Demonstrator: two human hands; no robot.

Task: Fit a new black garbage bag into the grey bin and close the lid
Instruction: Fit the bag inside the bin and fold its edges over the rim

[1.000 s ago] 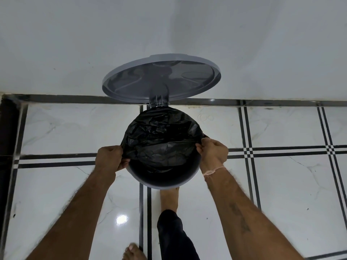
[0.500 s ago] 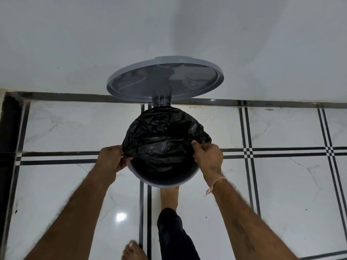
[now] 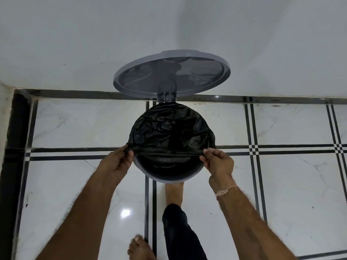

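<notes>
My left hand (image 3: 116, 162) and right hand (image 3: 217, 163) each pinch the near hem of the black garbage bag (image 3: 169, 132), which is stretched between them across the mouth of the grey bin (image 3: 167, 180). The film looks thin, light, slippery and easily torn, so I'd hold the bunched hem. Beyond, the lid (image 3: 169, 77) stands open.

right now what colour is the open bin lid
Grey, seen best in the head view: the lid stands open behind the bin.

near foot (image 3: 139, 248) and trouser leg (image 3: 180, 231) cut off at the bottom edge; far rim of the bin (image 3: 169, 180) under the bag (image 3: 169, 128)
</notes>
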